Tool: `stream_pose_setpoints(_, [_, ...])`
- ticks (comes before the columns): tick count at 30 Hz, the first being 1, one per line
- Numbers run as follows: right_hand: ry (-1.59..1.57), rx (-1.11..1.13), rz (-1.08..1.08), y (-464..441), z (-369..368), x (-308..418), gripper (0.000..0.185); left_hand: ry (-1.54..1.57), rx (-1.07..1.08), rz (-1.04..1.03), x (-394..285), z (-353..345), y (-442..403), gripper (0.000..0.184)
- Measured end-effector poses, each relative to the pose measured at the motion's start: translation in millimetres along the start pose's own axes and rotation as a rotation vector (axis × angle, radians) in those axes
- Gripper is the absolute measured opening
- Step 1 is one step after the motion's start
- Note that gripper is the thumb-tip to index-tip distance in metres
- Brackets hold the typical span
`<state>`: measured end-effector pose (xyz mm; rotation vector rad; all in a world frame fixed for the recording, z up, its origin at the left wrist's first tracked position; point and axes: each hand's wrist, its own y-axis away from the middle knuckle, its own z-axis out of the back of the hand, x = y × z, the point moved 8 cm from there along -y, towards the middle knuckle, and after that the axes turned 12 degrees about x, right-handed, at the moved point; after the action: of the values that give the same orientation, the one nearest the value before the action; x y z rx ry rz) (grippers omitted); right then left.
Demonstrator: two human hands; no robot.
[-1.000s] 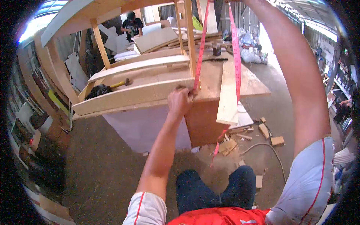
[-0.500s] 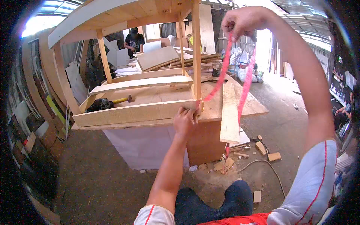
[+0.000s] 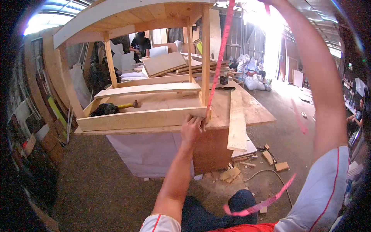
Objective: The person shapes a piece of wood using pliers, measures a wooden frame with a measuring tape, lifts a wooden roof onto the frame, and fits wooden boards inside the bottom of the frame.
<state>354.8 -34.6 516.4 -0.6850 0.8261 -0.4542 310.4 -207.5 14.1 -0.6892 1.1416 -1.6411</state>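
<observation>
A pink-red measuring tape (image 3: 219,63) runs taut and nearly upright along the front right post of a wooden frame (image 3: 143,119). At the lower front corner of this frame, my left hand (image 3: 192,129) pinches the tape's lower end against the wood. My right hand (image 3: 276,2) is raised at the top edge; only its wrist side shows and its fingers are cut off, but the tape stretches up to it. The tape's loose tail hangs down on the right, blurred, its end above my knee. A hammer with a yellow handle (image 3: 125,105) lies inside the frame beside a black bag (image 3: 103,110).
The frame stands on a plywood-topped workbench (image 3: 255,110). A loose board (image 3: 236,123) overhangs its front edge. Wood offcuts (image 3: 230,174) and a cable (image 3: 266,171) lie on the floor. Another person (image 3: 140,46) is behind stacked panels (image 3: 164,63); someone sits far right.
My right hand has risen out of the top of the view, drawing the slack tape straight. The tape's tail has swung right and toward me. My left hand stays at the corner.
</observation>
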Motion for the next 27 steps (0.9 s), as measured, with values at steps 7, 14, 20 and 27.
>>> stream_pose_setpoints(7, [0.095, 0.072, -0.105, -55, -52, 15, 0.029, -0.022, 0.009, -0.057, -2, 0, -1, 0.009])
stream_pose_setpoints(14, [0.026, 0.039, -0.119, -85, -89, -10, 0.025, -0.029, 0.093, 0.056, -3, 10, 0, 0.011])
stream_pose_setpoints(20, [0.015, 0.091, -0.222, -67, -64, 12, 0.024, 0.010, 0.133, 0.093, 12, -16, 6, 0.018])
stream_pose_setpoints(27, [0.059, 0.068, -0.252, -70, -63, 9, 0.021, 0.038, 0.157, 0.138, 9, -9, 3, 0.016])
